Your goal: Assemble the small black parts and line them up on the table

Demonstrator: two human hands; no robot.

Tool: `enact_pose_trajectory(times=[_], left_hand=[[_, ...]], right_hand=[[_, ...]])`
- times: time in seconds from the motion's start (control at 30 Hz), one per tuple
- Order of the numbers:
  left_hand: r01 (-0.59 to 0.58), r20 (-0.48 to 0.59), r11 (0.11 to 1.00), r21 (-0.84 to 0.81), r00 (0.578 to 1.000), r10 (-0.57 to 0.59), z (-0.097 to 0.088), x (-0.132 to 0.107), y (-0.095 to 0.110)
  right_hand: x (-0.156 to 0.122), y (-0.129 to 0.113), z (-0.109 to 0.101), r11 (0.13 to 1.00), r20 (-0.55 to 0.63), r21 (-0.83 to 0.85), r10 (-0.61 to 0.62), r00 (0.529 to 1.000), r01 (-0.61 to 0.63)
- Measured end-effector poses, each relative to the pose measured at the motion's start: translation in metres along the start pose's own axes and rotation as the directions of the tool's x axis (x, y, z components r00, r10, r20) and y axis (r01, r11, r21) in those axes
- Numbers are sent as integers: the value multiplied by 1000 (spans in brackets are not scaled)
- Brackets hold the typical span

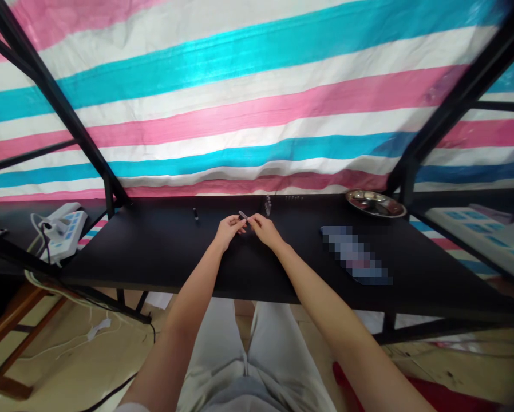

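Over the middle of the black table (162,252), my left hand (229,230) and my right hand (263,229) meet with their fingertips close together. Between them is a small, thin, pale strip-like piece (242,215), too small in view for its kind to show. Both hands pinch at it, the right from its lower end. Just behind my right hand stands a short row of small, shiny, clear pieces (268,205). A small black cylinder with a pale end (196,214) is on the table to the left of my hands.
A round metal dish (375,204) sits at the back right. Nearer on the right lies a blurred-out bluish object (355,256). More tiny pieces (293,198) line the back edge. White power strips (66,234) with cables are at the left; black frame posts (74,123) flank the table.
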State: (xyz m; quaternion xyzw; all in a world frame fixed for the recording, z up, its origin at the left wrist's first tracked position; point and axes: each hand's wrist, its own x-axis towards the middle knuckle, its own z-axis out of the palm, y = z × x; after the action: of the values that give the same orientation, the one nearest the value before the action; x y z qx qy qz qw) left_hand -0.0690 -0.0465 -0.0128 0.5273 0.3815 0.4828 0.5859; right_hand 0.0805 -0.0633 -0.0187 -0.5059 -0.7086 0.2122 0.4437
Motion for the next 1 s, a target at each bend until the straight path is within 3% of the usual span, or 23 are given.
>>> enact_pose_trajectory(times=[0.3, 0.5, 0.7, 0.9, 1.0], left_hand=[[-56, -74, 995, 85, 995, 62, 0, 0, -2], [-102, -85, 978, 183, 989, 119, 0, 3, -9], [-139, -168, 923, 358, 963, 210, -3, 5, -11], [-161, -154, 878, 452, 955, 254, -4, 5, -14], [-158, -150, 863, 480, 954, 258, -3, 5, -13]], right_hand=[[4, 14, 2, 989, 0, -14, -145, 989, 145], [4, 16, 0, 983, 2, -69, -172, 985, 171], [6, 21, -8, 996, -155, -90, 0, 988, -14], [8, 31, -26, 881, -329, -255, 308, 893, -398], [10, 33, -29, 813, -324, -327, 383, 865, -482]])
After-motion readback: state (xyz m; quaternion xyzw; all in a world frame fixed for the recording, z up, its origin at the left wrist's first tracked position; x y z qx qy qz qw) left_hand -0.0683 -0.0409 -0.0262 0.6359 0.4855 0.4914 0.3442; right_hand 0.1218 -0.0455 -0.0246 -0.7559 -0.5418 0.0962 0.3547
